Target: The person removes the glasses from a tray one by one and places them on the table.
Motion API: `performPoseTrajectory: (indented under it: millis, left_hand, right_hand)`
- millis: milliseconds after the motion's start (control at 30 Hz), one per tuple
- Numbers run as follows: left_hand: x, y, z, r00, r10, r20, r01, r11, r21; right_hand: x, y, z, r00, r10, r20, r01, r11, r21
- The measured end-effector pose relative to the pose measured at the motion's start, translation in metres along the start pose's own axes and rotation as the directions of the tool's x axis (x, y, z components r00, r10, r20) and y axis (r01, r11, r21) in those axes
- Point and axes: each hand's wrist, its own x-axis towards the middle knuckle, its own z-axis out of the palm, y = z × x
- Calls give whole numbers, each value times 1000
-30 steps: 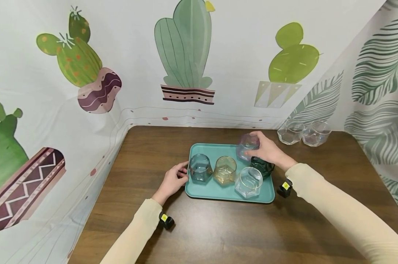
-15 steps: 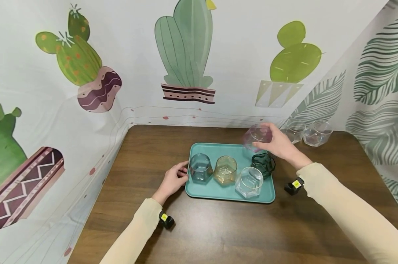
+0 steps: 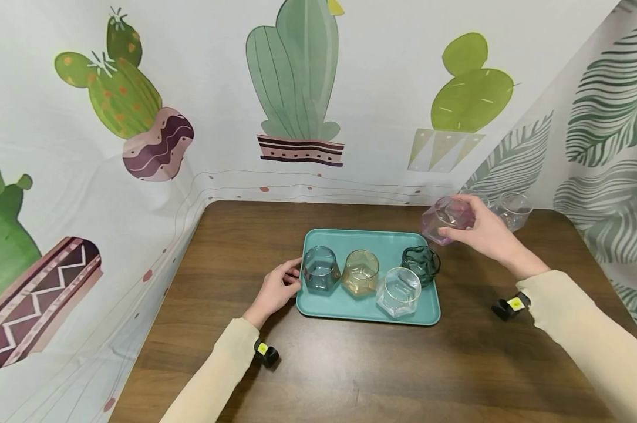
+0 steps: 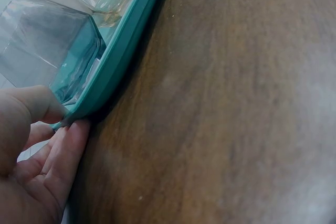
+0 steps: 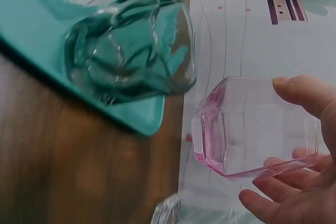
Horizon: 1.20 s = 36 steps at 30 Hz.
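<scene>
My right hand (image 3: 484, 232) holds a pink-tinted glass (image 3: 445, 220) between thumb and fingers, beyond the back right corner of the teal tray (image 3: 344, 308). The right wrist view shows this pink glass (image 5: 252, 124) tilted, its faceted base pointing away from the palm. At the tray's left edge, my left hand (image 3: 277, 291) pinches the rim, thumb above and fingers below, as the left wrist view of the tray (image 4: 118, 56) shows. On the tray stand a grey-blue glass (image 3: 320, 270), an amber glass (image 3: 360, 273), a clear glass (image 3: 399, 294) and a dark green glass (image 3: 421, 264).
Two clear glasses stand at the back right of the wooden table (image 3: 318, 370). My right hand partly hides them; the outer clear glass (image 3: 514, 208) shows better. A printed cloth (image 3: 376, 117) hangs along the table's back edge.
My right hand has lifted the pink glass off the tray's back right part and carried it right, toward the two clear glasses. The left hand and tray have stayed in place.
</scene>
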Motion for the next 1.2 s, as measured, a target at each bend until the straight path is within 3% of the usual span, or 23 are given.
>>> performPoseTrajectory:
  millis: [267, 800, 1100, 1200]
  left_hand:
    - [-1, -2, 0, 1000, 14, -4, -14, 1000, 3]
    - [0, -3, 0, 999, 30, -17, -30, 999, 20]
    - [-1, -5, 1, 999, 38, -11, -37, 999, 34]
    - [-1, -6, 0, 999, 41, -12, -40, 999, 30]
  right_hand:
    - [-23, 24, -17, 1000, 26, -16, -26, 1000, -6]
    - [-55, 86, -51, 990, 22, -138, -20, 1000, 12]
    - [-63, 122, -81, 988, 128, -92, -131, 991, -29]
    - [-63, 134, -92, 987, 121, -102, -121, 993, 8]
